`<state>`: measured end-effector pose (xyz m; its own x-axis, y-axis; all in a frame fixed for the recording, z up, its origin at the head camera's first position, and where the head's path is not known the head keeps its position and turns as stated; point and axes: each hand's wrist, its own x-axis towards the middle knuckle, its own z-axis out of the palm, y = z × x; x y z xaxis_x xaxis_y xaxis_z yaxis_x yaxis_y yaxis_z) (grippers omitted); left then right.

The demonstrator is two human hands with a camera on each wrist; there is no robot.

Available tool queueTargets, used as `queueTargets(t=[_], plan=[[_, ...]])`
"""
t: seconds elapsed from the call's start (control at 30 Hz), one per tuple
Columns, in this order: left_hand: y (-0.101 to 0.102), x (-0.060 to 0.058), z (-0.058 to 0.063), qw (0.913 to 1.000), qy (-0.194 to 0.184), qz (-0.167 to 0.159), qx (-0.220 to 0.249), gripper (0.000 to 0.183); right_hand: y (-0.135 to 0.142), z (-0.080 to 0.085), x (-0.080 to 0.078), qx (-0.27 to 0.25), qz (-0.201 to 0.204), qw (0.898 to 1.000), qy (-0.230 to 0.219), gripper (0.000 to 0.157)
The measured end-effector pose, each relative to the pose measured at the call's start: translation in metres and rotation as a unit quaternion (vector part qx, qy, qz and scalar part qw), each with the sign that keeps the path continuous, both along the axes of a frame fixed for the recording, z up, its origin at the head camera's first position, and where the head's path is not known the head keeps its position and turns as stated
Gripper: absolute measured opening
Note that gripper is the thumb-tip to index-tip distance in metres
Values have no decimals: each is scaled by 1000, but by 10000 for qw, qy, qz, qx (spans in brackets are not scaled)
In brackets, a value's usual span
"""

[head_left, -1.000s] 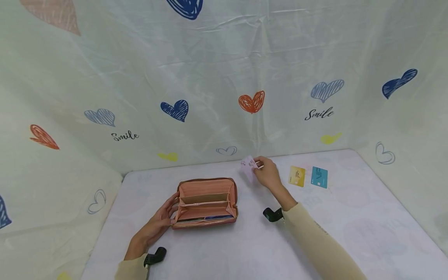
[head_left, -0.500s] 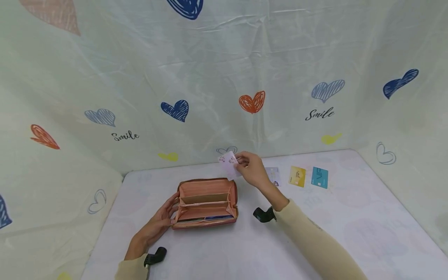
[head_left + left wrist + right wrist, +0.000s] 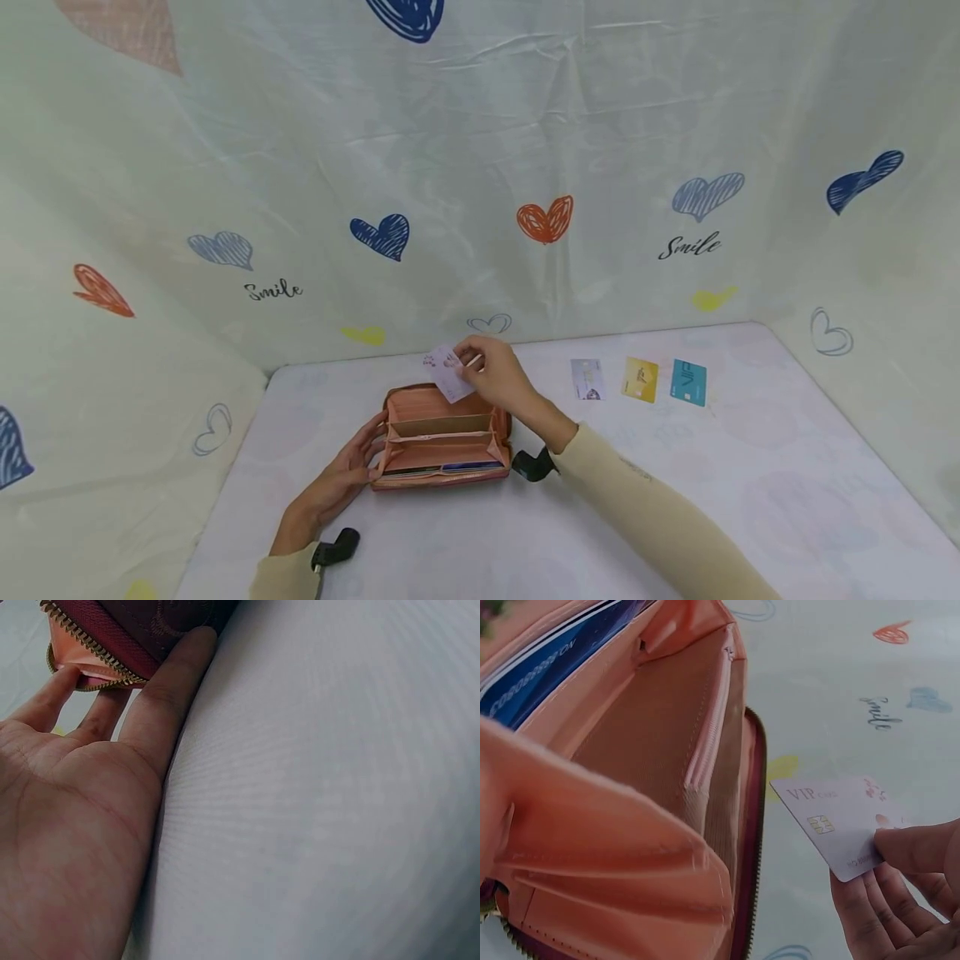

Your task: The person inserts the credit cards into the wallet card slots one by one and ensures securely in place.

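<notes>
A salmon-pink zip wallet [image 3: 408, 458] lies unzipped on the table, its pleated compartments facing up. My left hand [image 3: 337, 479] holds its left end; the left wrist view shows the thumb [image 3: 169, 694] against the dark red outer side and fingers at the zipped edge. Between thumb and fingers, my right hand [image 3: 497, 377] pinches a pale pink VIP card [image 3: 832, 825] with a gold chip. In the head view this card overlaps the wallet's back edge. The right wrist view has it beside the open compartments. A blue card [image 3: 547, 671] sits in the wallet's front slots.
To the right, a pale lilac card [image 3: 588, 380], a yellow card [image 3: 640, 380] and a teal VIP card [image 3: 688, 382] lie in a row on the white table [image 3: 637, 467]. Behind the table hangs a pale curtain [image 3: 450, 150] printed with hearts.
My right hand has carried the pale pink card left, from beside the row to the wallet's back edge. The lilac card has come into view. My left hand stays on the wallet.
</notes>
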<state>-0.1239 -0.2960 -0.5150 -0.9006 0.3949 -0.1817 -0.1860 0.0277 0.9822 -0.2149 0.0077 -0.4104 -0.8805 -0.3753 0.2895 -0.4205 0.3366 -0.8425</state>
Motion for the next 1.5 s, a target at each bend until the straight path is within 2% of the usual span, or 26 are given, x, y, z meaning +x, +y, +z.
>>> queueTargets(t=[0.33,0.8,1.27,1.5], plan=[[-1,-3,-4,9999,76,-89,96,96,-20,-6,-5,480,185,9985,167,18],[1,-4,-1,10000,41,-21,31,96,-30,-10,-11,1111,314,9924,434,17],[-1,-3,-4,10000,53,-19,29,96,-35,-6,-17,1876,784,9761,774,19],[-2,-1,-4,10000,63,-27,39,96,-43,1,-20,2380,1139,9618,729,16]])
